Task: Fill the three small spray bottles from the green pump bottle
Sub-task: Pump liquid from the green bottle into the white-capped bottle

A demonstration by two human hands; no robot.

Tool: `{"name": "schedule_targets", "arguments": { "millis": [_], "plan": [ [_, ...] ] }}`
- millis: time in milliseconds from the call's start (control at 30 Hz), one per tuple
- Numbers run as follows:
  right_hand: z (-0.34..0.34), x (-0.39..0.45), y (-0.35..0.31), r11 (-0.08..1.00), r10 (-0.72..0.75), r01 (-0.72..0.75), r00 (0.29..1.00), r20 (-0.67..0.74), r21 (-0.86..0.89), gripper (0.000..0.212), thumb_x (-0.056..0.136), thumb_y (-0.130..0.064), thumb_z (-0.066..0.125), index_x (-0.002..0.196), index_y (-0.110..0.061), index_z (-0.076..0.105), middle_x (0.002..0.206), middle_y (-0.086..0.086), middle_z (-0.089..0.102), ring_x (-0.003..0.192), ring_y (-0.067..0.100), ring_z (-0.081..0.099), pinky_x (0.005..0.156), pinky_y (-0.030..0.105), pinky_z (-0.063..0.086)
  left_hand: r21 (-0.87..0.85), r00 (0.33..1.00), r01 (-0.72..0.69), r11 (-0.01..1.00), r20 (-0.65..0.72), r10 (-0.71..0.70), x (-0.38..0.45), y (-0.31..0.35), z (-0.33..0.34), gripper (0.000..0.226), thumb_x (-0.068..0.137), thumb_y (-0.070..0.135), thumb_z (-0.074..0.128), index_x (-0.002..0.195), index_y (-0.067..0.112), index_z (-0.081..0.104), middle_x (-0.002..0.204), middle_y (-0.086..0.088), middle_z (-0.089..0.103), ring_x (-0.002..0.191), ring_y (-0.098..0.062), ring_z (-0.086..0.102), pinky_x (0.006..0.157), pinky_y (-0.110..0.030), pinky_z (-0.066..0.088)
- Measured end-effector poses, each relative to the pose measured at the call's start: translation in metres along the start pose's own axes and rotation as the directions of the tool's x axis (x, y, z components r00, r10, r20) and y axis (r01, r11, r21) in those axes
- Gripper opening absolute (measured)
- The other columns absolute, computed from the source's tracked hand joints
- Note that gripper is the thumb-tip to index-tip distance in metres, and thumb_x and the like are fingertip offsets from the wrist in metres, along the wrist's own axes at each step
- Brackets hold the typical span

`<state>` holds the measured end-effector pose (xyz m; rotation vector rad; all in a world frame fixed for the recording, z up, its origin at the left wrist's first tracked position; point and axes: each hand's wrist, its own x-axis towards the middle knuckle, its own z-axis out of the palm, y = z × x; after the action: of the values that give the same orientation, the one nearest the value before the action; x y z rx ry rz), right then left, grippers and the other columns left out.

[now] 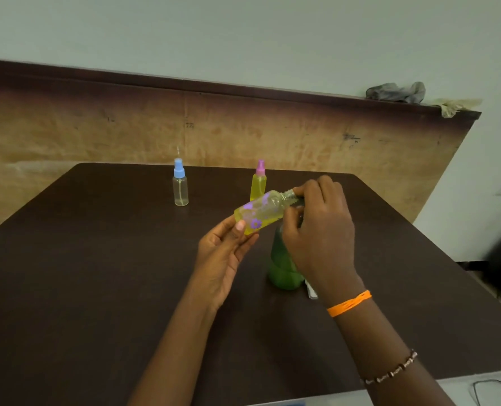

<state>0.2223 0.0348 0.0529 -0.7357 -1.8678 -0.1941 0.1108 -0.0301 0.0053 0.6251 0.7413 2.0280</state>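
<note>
The left hand (224, 253) is gripping the base of a tilted flowered spray bottle (259, 213), partly filled with yellow liquid, its open threaded neck pointing up and right. The right hand (319, 227) is closing its fingers around that neck, just above the green pump bottle (283, 268), which is standing on the dark table (97, 259). Beyond the green pump bottle, a yellow-filled bottle with a pink cap (258, 181) is standing; farther left of it, a nearly empty blue-capped bottle (180, 183).
</note>
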Motion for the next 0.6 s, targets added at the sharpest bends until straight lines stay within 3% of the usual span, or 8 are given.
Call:
{"name": "schedule_targets", "arguments": {
  "millis": [67, 133, 233, 333, 433, 500, 567, 600],
  "plan": [
    [0.006, -0.015, 0.002, 1.0, -0.016, 0.015, 0.999, -0.045, -0.027, 0.032, 0.075, -0.005, 0.041, 0.096, 0.006, 0.063, 0.091, 0.018, 0.058, 0.088, 0.03, 0.055, 0.092, 0.036, 0.047, -0.001, 1.0, -0.003, 1.0, -0.003, 0.003, 0.001, 0.0, -0.001, 0.031, 0.073, 0.017, 0.058, 0.102, 0.006, 0.062, 0.093, -0.001, 0.073, 0.088, -0.01, 0.068, 0.077, -0.02, 0.055],
    [0.011, -0.02, 0.004, 0.999, -0.03, 0.029, 0.998, -0.053, -0.022, 0.035, 0.074, -0.002, 0.041, 0.1, 0.009, 0.063, 0.092, 0.019, 0.059, 0.091, 0.029, 0.054, 0.103, 0.041, 0.042, -0.011, 1.0, -0.011, 1.0, -0.014, 0.011, 0.001, 0.0, -0.003, 0.031, 0.073, 0.017, 0.058, 0.102, 0.007, 0.063, 0.093, -0.001, 0.073, 0.089, -0.011, 0.068, 0.078, -0.021, 0.055],
    [0.005, -0.009, 0.0, 0.999, -0.032, 0.033, 0.999, 0.002, -0.025, 0.029, 0.073, -0.006, 0.042, 0.09, 0.005, 0.063, 0.084, 0.016, 0.056, 0.083, 0.026, 0.049, 0.082, 0.038, 0.052, -0.023, 0.999, -0.003, 1.0, -0.036, 0.002, 0.001, 0.002, -0.003, 0.03, 0.073, 0.016, 0.058, 0.101, 0.006, 0.063, 0.093, -0.002, 0.073, 0.09, -0.011, 0.068, 0.078, -0.021, 0.055],
    [-0.007, 0.007, -0.002, 0.998, -0.03, 0.033, 0.998, 0.057, -0.045, 0.025, 0.075, -0.016, 0.038, 0.077, -0.002, 0.059, 0.078, 0.011, 0.054, 0.074, 0.026, 0.051, 0.058, 0.029, 0.04, -0.011, 1.0, -0.011, 1.0, -0.01, 0.011, 0.0, -0.001, 0.0, 0.031, 0.073, 0.016, 0.058, 0.102, 0.005, 0.063, 0.095, -0.004, 0.072, 0.09, -0.012, 0.067, 0.077, -0.021, 0.055],
    [-0.007, 0.008, -0.004, 1.0, 0.009, -0.008, 0.999, 0.042, -0.029, 0.028, 0.076, -0.019, 0.036, 0.077, -0.002, 0.06, 0.079, 0.011, 0.055, 0.075, 0.025, 0.052, 0.057, 0.027, 0.037, -0.003, 1.0, -0.01, 1.0, -0.003, 0.01, 0.001, 0.0, 0.0, 0.031, 0.074, 0.016, 0.057, 0.102, 0.005, 0.062, 0.093, -0.002, 0.072, 0.088, -0.01, 0.067, 0.076, -0.02, 0.055],
    [0.001, -0.008, -0.003, 1.0, 0.004, -0.005, 1.0, -0.022, -0.02, 0.032, 0.076, -0.009, 0.039, 0.091, 0.003, 0.064, 0.089, 0.015, 0.06, 0.086, 0.028, 0.055, 0.075, 0.03, 0.046, -0.019, 1.0, -0.005, 1.0, -0.012, 0.004, 0.002, 0.0, -0.001, 0.032, 0.073, 0.016, 0.058, 0.103, 0.005, 0.062, 0.092, -0.002, 0.073, 0.088, -0.01, 0.068, 0.076, -0.02, 0.055],
    [0.009, -0.022, 0.002, 1.0, -0.015, 0.015, 0.998, -0.065, -0.008, 0.039, 0.074, 0.0, 0.04, 0.104, 0.008, 0.063, 0.099, 0.02, 0.061, 0.097, 0.029, 0.054, 0.101, 0.035, 0.042, -0.024, 1.0, -0.007, 1.0, -0.015, 0.007, 0.002, -0.001, -0.002, 0.034, 0.072, 0.016, 0.059, 0.104, 0.005, 0.062, 0.092, -0.002, 0.073, 0.088, -0.01, 0.068, 0.076, -0.02, 0.055],
    [0.01, -0.022, 0.004, 1.0, -0.014, 0.015, 0.998, -0.069, 0.018, 0.04, 0.074, 0.001, 0.04, 0.105, 0.009, 0.063, 0.099, 0.021, 0.061, 0.097, 0.028, 0.053, 0.104, 0.037, 0.04, -0.022, 1.0, -0.013, 1.0, -0.014, 0.013, 0.002, -0.001, -0.002, 0.034, 0.072, 0.016, 0.059, 0.104, 0.005, 0.062, 0.092, -0.002, 0.073, 0.088, -0.011, 0.068, 0.076, -0.02, 0.055]
  ]
}}
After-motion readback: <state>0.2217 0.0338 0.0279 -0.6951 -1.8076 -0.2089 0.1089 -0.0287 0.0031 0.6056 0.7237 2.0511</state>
